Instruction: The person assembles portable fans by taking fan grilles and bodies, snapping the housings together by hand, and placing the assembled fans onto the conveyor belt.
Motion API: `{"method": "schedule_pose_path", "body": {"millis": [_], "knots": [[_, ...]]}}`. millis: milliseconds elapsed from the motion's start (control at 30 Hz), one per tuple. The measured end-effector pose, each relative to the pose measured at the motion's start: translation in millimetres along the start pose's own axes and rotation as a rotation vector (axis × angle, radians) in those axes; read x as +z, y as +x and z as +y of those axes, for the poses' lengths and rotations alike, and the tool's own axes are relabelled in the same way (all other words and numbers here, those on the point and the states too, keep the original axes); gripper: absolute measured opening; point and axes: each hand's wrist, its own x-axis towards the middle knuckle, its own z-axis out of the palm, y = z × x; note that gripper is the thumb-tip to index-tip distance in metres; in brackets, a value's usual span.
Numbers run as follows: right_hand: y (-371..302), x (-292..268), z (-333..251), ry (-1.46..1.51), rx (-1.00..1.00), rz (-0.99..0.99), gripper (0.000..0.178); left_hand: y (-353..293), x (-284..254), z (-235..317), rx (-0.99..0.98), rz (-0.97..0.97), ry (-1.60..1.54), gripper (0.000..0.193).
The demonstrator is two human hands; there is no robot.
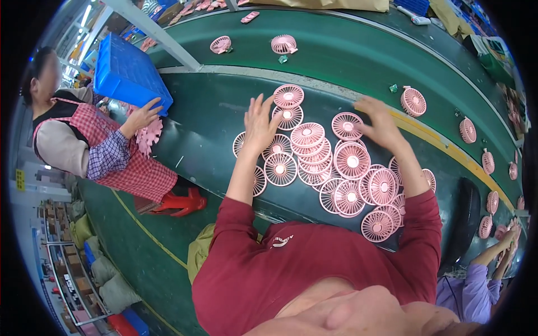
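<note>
Many round pink fan grilles (352, 161) lie on the green worktable before me, some in overlapping piles and others flat. My left hand (260, 126) is over the left group, palm inward and fingers apart. Its fingertips are beside two overlapping fan grilles (288, 96) at the far end; whether they touch, I cannot tell. My right hand (380, 122) is also open, thumb and fingers spread next to a single fan grille (347, 126). Neither hand has anything in its grasp. More grilles are spread between my forearms, near my body.
At left, a co-worker tilts a blue crate (131, 73), with pink parts (148, 134) below it. Beyond a metal rail, a green conveyor belt (347, 47) carries pink fan heads (413, 101). Another person's hands (509, 239) are at far right. A grey post (154, 33) stands at the back left.
</note>
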Motion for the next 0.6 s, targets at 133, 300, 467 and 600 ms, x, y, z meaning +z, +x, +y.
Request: {"method": "schedule_pose_path", "body": {"millis": [133,300,467,600], "knots": [[-2,4,-27,0.076,-0.023,-0.220,0.063,23,23,9,0.012,-0.162,-0.054,0.048],[-7,9,-15,-0.016,-0.039,-0.234,0.069,22,52,26,0.280,-0.204,-0.123,0.042],[5,-8,-10,0.036,0.024,-0.244,0.067,27,43,43,0.361,-0.432,-0.217,0.039],[6,-20,4,0.052,0.127,-0.206,0.070,56,27,36,0.385,-0.307,-0.427,0.038]]}}
